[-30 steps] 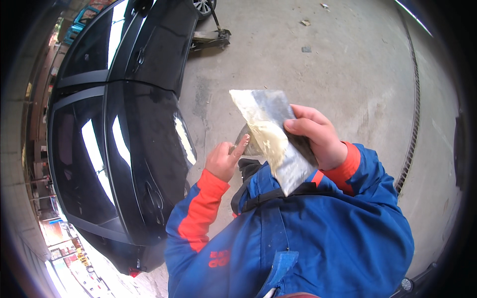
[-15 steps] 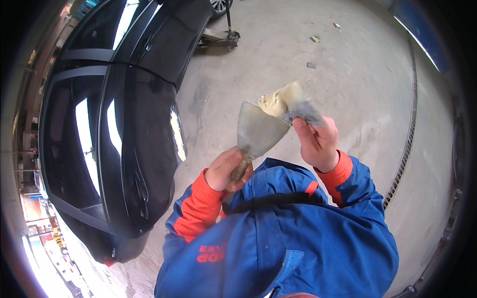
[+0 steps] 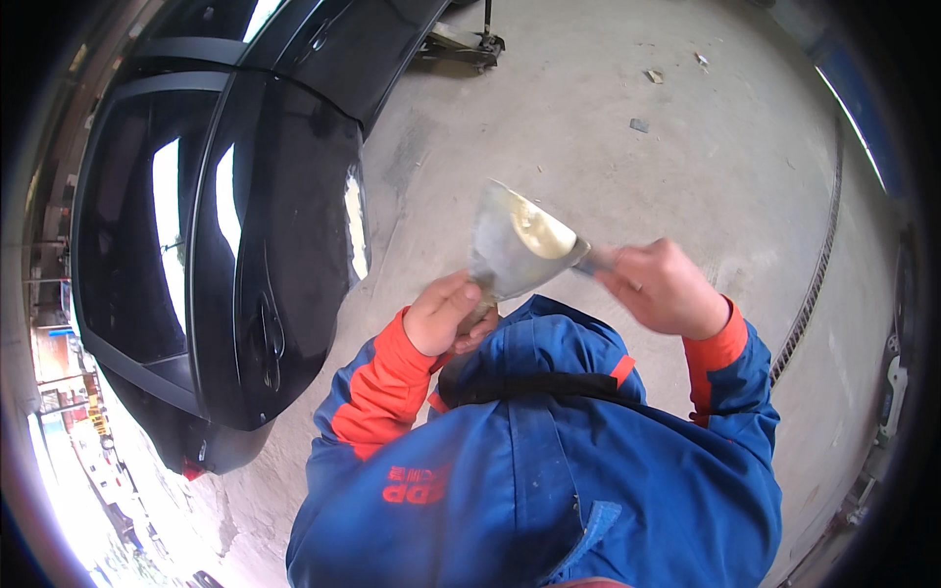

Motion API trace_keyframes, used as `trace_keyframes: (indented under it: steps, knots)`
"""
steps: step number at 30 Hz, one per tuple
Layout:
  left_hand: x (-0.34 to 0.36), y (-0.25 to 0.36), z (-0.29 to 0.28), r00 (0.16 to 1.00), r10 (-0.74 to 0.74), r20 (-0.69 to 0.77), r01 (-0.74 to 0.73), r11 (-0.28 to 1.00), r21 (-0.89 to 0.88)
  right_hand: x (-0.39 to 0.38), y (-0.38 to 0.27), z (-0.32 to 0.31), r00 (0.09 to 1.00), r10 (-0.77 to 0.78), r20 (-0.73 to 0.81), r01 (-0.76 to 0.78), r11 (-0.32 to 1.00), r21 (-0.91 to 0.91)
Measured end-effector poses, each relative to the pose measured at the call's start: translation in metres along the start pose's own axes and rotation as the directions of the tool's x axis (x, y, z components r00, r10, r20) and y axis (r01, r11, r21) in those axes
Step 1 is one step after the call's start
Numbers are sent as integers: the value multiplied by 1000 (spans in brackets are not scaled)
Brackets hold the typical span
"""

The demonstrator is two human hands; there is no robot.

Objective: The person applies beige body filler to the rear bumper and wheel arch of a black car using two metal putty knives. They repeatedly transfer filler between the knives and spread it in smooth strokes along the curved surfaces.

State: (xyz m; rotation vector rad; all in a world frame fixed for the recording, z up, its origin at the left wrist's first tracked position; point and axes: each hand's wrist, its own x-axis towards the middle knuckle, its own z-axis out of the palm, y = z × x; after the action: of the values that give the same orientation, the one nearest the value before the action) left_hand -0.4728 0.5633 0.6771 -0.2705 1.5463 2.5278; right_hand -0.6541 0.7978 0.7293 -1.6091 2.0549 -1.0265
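Note:
In my left hand (image 3: 446, 314) is the handle of a wide putty knife, fingers wrapped round it, its blade (image 3: 505, 260) raised in front of me. A mound of cream putty (image 3: 542, 231) lies on that blade near its upper edge. My right hand (image 3: 657, 287) grips a flat grey spreader (image 3: 590, 262), now seen nearly edge-on and blurred, against the right corner of the blade. Left of my hands, a black car (image 3: 260, 265) has a pale putty patch (image 3: 355, 220) along the edge of its rear door.
A floor jack (image 3: 470, 49) is beside the car at the top. Small scraps (image 3: 655, 76) lie on the concrete floor (image 3: 735, 167). A long drain grate (image 3: 814, 284) runs along the right, with grey metal items at the far right rim.
My right hand has moved down and rightward, turning the spreader from face-up to edge-on. The putty knife, raised in my left hand, now carries putty. The view has shifted relative to the car.

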Motion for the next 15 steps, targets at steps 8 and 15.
trace_keyframes:
  steps: [8, 15]
  knots:
    - [-7, -2, -6, 996, -63, -56, 56, 992, -117, 4, 23, 28, 864, 173, -473, -86, 976, 199]
    - [2, -16, -10, 951, 116, -286, -146, 986, -83, 22, 12, 46, 938, 154, -309, -171, 985, -28]
